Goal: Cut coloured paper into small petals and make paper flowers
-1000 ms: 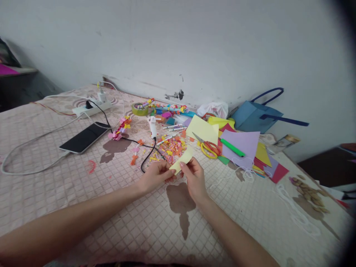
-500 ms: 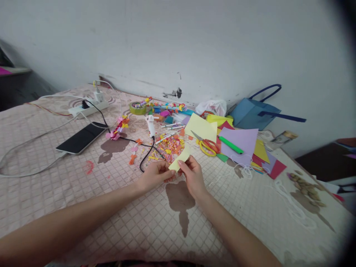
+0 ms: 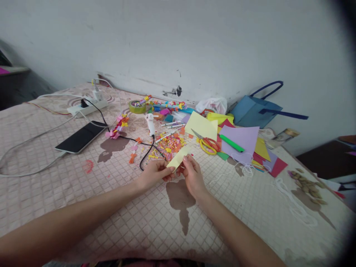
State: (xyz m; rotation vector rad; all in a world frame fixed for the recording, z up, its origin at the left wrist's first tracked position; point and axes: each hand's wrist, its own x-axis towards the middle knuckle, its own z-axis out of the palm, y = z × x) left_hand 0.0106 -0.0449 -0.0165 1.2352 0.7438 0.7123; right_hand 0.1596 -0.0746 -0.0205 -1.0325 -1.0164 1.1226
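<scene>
A pale yellow strip of paper [image 3: 178,158] is pinched between my two hands above the tablecloth. Thumb and fingers of my left hand [image 3: 156,173] close on its lower left end. My right hand [image 3: 192,174] grips its right edge, its thumb near the strip's middle. Just beyond the strip lies a heap of small coloured paper scraps [image 3: 169,145]. A white glue gun [image 3: 150,124] with a black cord stands behind the scraps. Scissors with yellow and red handles [image 3: 208,145] rest on coloured sheets to the right, near a green cutter [image 3: 231,143].
At the left a tablet [image 3: 82,138] lies cabled to a white power strip [image 3: 87,108]. A tape roll [image 3: 137,107] and a blue bag [image 3: 256,111] stand towards the wall. White string [image 3: 294,204] and a lilac sheet [image 3: 240,141] are on the right.
My right thumb has shifted from the strip's face towards its right edge, and more of the strip shows. The view has moved slightly; other things lie as before.
</scene>
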